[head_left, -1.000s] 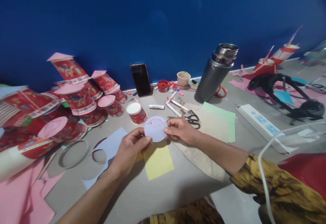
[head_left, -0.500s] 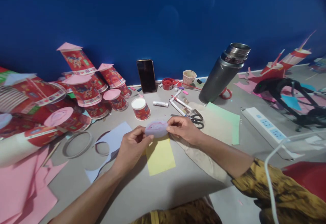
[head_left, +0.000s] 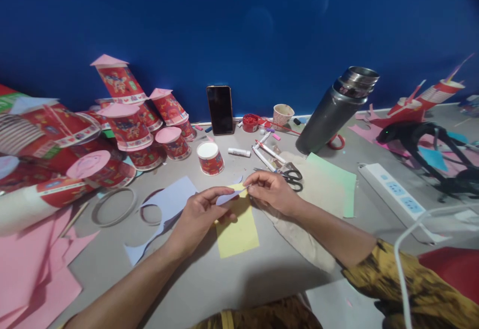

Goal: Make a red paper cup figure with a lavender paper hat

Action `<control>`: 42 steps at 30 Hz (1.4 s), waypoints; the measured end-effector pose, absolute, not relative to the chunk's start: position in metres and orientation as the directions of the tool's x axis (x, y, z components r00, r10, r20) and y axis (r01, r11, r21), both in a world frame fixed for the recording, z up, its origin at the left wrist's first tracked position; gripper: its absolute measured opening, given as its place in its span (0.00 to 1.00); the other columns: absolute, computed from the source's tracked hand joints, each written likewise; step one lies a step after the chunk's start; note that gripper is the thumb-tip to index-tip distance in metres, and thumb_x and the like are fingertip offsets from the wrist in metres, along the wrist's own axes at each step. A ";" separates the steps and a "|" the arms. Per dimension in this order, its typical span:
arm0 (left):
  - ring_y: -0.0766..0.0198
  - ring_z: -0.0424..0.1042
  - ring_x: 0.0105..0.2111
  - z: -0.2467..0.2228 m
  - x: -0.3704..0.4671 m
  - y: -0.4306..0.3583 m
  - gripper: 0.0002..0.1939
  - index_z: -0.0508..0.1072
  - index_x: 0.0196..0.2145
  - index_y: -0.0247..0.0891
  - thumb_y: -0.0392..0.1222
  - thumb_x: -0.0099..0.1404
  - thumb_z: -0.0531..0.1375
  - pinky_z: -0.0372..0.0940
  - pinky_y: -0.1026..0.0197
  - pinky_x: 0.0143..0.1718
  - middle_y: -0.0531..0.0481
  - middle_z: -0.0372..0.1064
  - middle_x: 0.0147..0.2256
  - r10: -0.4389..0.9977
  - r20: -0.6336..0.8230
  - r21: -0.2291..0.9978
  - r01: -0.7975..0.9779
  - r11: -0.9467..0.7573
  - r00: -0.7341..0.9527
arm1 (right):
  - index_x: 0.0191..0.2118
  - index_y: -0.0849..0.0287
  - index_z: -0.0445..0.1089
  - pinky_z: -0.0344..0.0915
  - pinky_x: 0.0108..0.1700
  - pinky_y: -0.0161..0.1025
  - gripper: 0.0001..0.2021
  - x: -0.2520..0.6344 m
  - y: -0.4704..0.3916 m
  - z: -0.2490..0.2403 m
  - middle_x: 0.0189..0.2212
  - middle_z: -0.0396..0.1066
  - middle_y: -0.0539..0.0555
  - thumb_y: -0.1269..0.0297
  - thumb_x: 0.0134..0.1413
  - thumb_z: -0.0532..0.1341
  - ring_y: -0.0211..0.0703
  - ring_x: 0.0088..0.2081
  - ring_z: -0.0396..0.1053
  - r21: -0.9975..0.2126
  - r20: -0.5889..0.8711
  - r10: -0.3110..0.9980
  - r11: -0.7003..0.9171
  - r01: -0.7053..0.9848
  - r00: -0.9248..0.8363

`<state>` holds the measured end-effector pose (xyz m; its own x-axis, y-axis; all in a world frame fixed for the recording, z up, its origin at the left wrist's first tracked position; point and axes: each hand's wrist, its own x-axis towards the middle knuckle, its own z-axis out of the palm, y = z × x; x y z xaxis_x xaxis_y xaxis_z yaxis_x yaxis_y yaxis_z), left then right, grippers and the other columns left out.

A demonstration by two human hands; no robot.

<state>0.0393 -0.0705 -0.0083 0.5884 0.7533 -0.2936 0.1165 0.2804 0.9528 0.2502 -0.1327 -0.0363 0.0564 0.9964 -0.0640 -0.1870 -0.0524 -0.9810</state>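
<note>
The left hand (head_left: 198,213) and right hand (head_left: 272,192) pinch the lilac paper (head_left: 226,197) between them. I'd keep those fingers (head_left: 218,191) light — thin paper creases.

Bare table (head_left: 234,281) in front of the yellow sheet (head_left: 239,236) gives a low way in from the near edge. Between the left hand (head_left: 200,214) and right hand (head_left: 272,191), lilac paper (head_left: 226,196) bars the gap. Beyond them stands a white-topped cup (head_left: 211,164), with a narrow lane to the pink-topped cups (head_left: 129,132); how deep those reach is hard to judge. Scissors (head_left: 293,178), pens (head_left: 266,159) and the tall bottle (head_left: 329,114) crowd the right.
</note>
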 end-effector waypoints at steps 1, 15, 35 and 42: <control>0.59 0.78 0.29 -0.009 0.039 -0.071 0.20 0.79 0.45 0.37 0.47 0.57 0.72 0.66 0.60 0.31 0.46 0.80 0.29 0.760 -0.277 0.959 0.125 0.253 0.588 | 0.38 0.60 0.76 0.51 0.22 0.31 0.15 0.250 -0.133 -0.037 0.19 0.64 0.44 0.54 0.54 0.72 0.30 0.18 0.56 -0.981 -0.061 0.997 -0.051 -0.188 0.046; 0.54 0.75 0.45 -0.006 0.037 -0.069 0.23 0.79 0.47 0.43 0.55 0.57 0.72 0.68 0.55 0.46 0.44 0.79 0.44 0.812 -0.194 0.976 0.029 0.214 0.550 | 0.31 0.58 0.74 0.64 0.34 0.37 0.08 0.248 -0.139 -0.032 0.32 0.75 0.54 0.60 0.56 0.68 0.43 0.35 0.70 -0.984 0.089 0.994 0.079 0.161 0.058; 0.62 0.69 0.30 -0.005 0.040 -0.064 0.14 0.80 0.35 0.38 0.48 0.53 0.71 0.63 0.61 0.34 0.50 0.75 0.30 0.856 -0.259 0.965 0.153 0.212 0.448 | 0.32 0.56 0.76 0.68 0.39 0.41 0.04 0.243 -0.139 -0.032 0.35 0.79 0.56 0.65 0.57 0.67 0.45 0.36 0.74 -0.896 0.337 0.938 0.292 0.335 0.084; 0.60 0.70 0.29 -0.004 0.039 -0.065 0.12 0.81 0.29 0.38 0.50 0.55 0.68 0.63 0.61 0.32 0.49 0.76 0.27 0.875 -0.191 0.956 0.287 0.062 0.445 | 0.31 0.56 0.76 0.69 0.38 0.40 0.03 0.243 -0.138 -0.032 0.34 0.79 0.56 0.66 0.57 0.67 0.45 0.36 0.75 -0.902 0.325 0.942 0.282 0.328 0.084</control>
